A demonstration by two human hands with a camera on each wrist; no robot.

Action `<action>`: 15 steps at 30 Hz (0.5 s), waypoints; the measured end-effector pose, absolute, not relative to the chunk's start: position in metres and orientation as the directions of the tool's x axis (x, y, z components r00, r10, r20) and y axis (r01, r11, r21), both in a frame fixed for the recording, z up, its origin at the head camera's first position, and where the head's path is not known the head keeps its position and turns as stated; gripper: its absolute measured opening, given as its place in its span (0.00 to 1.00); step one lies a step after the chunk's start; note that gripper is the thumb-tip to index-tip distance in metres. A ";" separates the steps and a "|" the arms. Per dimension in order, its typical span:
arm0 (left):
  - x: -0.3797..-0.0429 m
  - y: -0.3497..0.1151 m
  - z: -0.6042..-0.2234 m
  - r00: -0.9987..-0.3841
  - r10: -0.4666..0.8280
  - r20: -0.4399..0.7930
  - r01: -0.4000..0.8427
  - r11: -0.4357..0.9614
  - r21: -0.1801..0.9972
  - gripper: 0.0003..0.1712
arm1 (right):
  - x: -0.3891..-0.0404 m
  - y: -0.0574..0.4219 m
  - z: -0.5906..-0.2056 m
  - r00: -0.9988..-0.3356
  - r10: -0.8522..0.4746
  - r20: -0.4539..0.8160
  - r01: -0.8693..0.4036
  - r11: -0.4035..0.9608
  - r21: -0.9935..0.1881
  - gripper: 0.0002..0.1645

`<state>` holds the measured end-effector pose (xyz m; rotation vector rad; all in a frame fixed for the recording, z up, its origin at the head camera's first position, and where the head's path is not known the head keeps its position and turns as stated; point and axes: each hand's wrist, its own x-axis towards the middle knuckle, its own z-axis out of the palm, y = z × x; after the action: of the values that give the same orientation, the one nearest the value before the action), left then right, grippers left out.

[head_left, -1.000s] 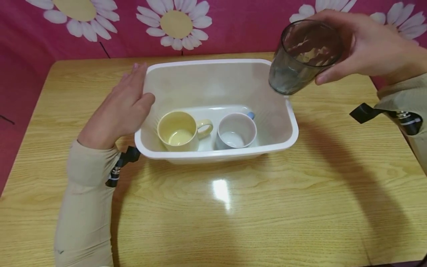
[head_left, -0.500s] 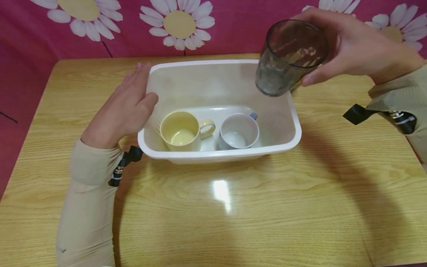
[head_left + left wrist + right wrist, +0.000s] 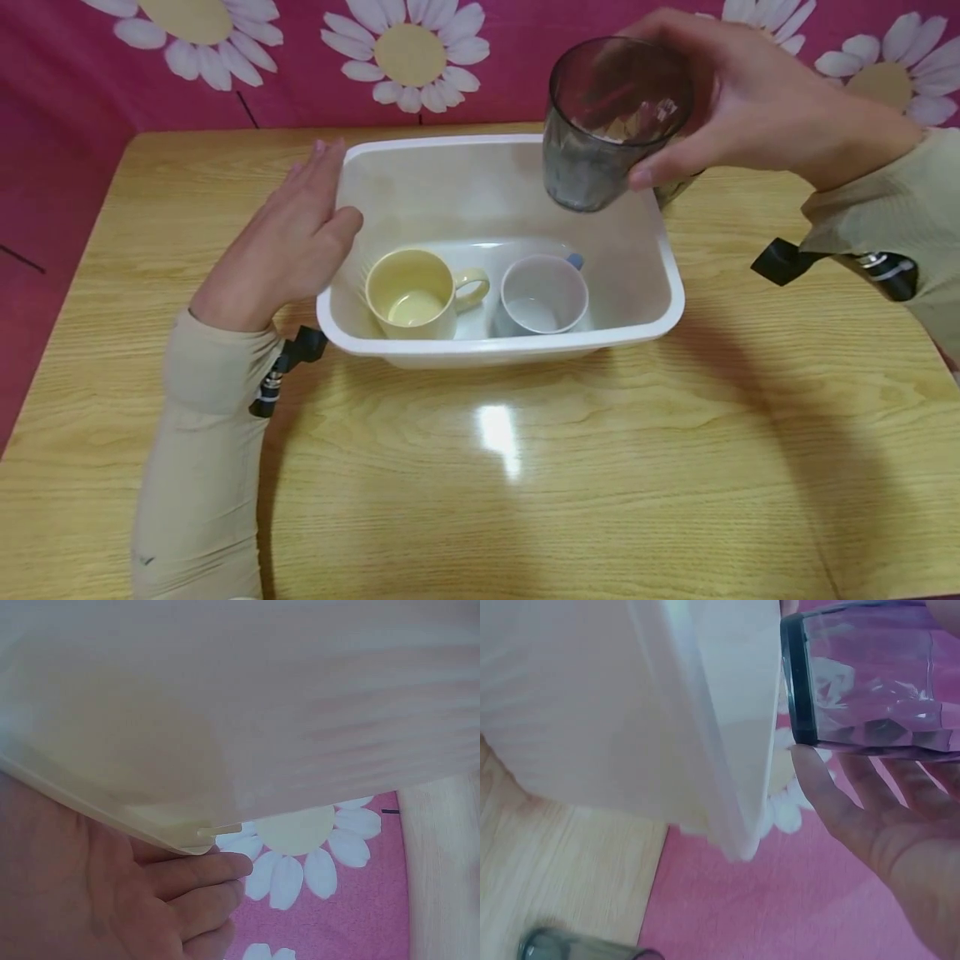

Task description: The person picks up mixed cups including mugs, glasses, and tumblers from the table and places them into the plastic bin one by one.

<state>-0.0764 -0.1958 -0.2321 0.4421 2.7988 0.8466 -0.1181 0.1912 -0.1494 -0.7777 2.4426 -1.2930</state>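
My right hand grips a dark tinted drinking glass, fingers round the far side and thumb on the near side. The glass tilts slightly above the back right part of a white plastic basin. In the right wrist view the held glass has faceted sides and stands beside the basin's wall. My left hand rests at the basin's left rim, fingers extended along the outside and thumb over the edge. Inside the basin stand a yellow mug and a whitish mug with a blue handle.
Another tinted glass is on the table right of the basin, mostly hidden behind my right hand; the right wrist view shows this glass too. The wooden table meets a pink daisy-patterned cloth at the back.
My right hand has carried the glass leftward from the basin's right rim to over its inside. The second glass has come into view behind it. My left hand stays at the rim.
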 end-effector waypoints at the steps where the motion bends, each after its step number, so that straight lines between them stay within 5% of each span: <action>1: -0.077 -0.196 -0.232 -0.939 0.335 -0.084 0.232 0.792 0.565 0.41 | -0.117 0.188 -0.149 -0.821 -0.571 0.015 -0.329 0.452 -0.829 0.52; 15: -0.076 -0.196 -0.233 -0.940 0.331 -0.082 0.229 0.792 0.566 0.41 | -0.109 0.155 -0.143 -0.803 -0.596 0.021 -0.345 0.436 -0.831 0.48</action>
<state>-0.0763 -0.1958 -0.2327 0.4422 2.8043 0.8519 -0.1091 0.1551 -0.1432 -0.8141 2.4158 -1.3017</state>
